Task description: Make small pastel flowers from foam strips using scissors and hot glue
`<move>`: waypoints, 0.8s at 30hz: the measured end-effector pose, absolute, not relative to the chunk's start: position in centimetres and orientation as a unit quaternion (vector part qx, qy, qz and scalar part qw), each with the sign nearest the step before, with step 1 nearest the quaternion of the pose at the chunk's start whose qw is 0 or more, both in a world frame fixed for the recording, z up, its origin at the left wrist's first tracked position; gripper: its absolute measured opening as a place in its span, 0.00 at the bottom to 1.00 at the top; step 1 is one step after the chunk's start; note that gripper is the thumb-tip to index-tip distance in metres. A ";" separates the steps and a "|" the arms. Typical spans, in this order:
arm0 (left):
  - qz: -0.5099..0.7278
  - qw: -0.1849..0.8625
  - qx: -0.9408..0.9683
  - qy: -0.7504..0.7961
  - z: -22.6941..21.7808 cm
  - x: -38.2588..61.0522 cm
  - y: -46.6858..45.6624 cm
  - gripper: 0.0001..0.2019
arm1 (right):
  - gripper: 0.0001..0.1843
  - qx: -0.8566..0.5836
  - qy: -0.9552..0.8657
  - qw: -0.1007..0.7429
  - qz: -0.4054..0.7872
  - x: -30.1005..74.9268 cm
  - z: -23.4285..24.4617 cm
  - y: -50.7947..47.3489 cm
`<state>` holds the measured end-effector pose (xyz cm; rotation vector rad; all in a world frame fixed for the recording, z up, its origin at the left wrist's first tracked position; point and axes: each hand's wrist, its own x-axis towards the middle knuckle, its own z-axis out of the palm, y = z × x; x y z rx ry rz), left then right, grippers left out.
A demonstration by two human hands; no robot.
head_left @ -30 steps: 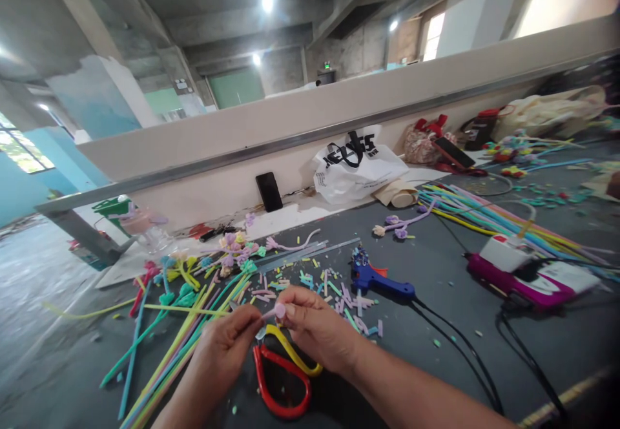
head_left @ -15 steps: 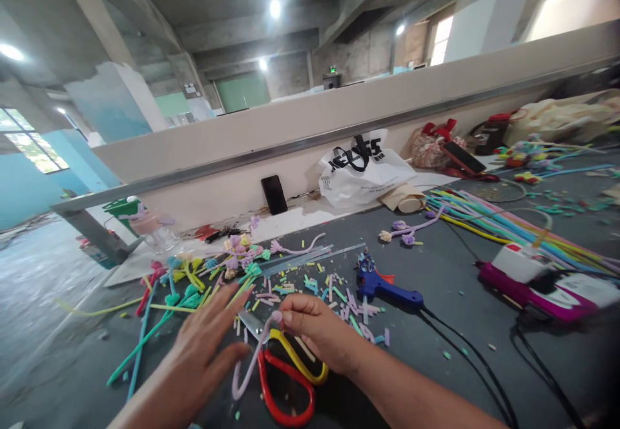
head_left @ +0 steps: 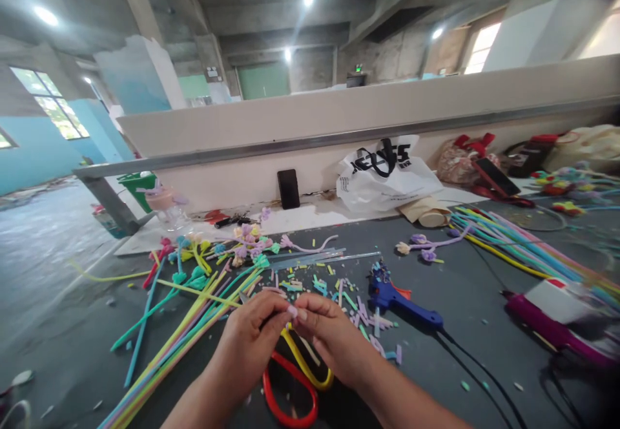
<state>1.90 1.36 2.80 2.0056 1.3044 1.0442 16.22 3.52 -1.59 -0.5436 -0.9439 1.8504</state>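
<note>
My left hand (head_left: 254, 333) and my right hand (head_left: 325, 329) meet fingertip to fingertip over the table. Both pinch a pale lilac pipe cleaner (head_left: 292, 311), of which only a small curled end shows between the fingers; the rest is hidden behind my left hand. Just below lie scissors with one red and one yellow handle loop (head_left: 310, 367), their blades mostly covered by my hands. To the left runs a bundle of long pastel pipe cleaners (head_left: 181, 345). Short cut pieces (head_left: 358, 309) are scattered beyond my right hand.
A blue glue gun (head_left: 407, 306) lies to the right, its cord trailing forward. Finished pipe-cleaner flowers (head_left: 247, 241) are heaped at the back left. Behind them a phone (head_left: 289, 188) leans on the partition. A white bag (head_left: 387, 183) and a purple device (head_left: 557, 329) sit farther right.
My left hand has moved from spread fingers to a pinch on the lilac pipe cleaner beside my right fingertips. The camera view has shifted, uncovering the long bundle at left.
</note>
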 end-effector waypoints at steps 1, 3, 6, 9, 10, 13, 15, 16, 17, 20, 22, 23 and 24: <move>0.381 0.259 0.750 0.475 2.9 1.6 1.3 0.08 | 0.10 -0.223 -0.369 0.472 0.769 16.1 -1.5 3.5; 0.368 0.254 0.765 0.463 2.8 1.1 1.3 0.09 | 0.10 -0.223 -0.344 0.456 0.790 16.0 -1.5 3.4; 0.367 0.243 0.771 0.460 2.2 0.8 1.1 0.08 | 0.09 -0.210 -0.318 0.435 0.816 15.8 -1.6 3.2; 0.402 0.236 0.749 0.470 1.4 1.1 0.8 0.09 | 0.08 -0.206 -0.292 0.428 0.830 15.6 -1.8 3.0; 0.416 0.232 0.738 0.477 1.1 1.3 0.8 0.09 | 0.08 -0.208 -0.283 0.429 0.832 15.5 -1.9 3.0; 0.435 0.199 0.716 0.509 0.4 1.8 0.7 0.09 | 0.08 -0.204 -0.268 0.446 0.829 15.4 -2.0 3.0; 0.432 0.175 0.715 0.522 0.0 2.0 0.8 0.09 | 0.07 -0.199 -0.270 0.460 0.823 15.5 -2.1 3.2; 0.430 0.167 0.717 0.523 -0.2 2.0 0.9 0.10 | 0.07 -0.196 -0.274 0.463 0.820 15.6 -2.2 3.2; 0.428 0.163 0.720 0.521 -0.3 2.0 0.9 0.10 | 0.07 -0.197 -0.281 0.462 0.818 15.7 -2.2 3.3; 0.422 0.174 0.733 0.504 -0.3 1.8 1.0 0.10 | 0.08 -0.217 -0.307 0.450 0.810 16.0 -2.4 3.7; 0.416 0.192 0.738 0.495 -0.2 1.7 1.0 0.09 | 0.10 -0.246 -0.341 0.439 0.794 16.2 -2.4 3.9; 0.411 0.197 0.738 0.498 -0.2 1.6 1.0 0.08 | 0.10 -0.260 -0.369 0.432 0.781 16.3 -2.4 4.1; 0.406 0.201 0.737 0.502 -0.1 1.5 1.0 0.07 | 0.11 -0.273 -0.405 0.423 0.763 16.4 -2.4 4.2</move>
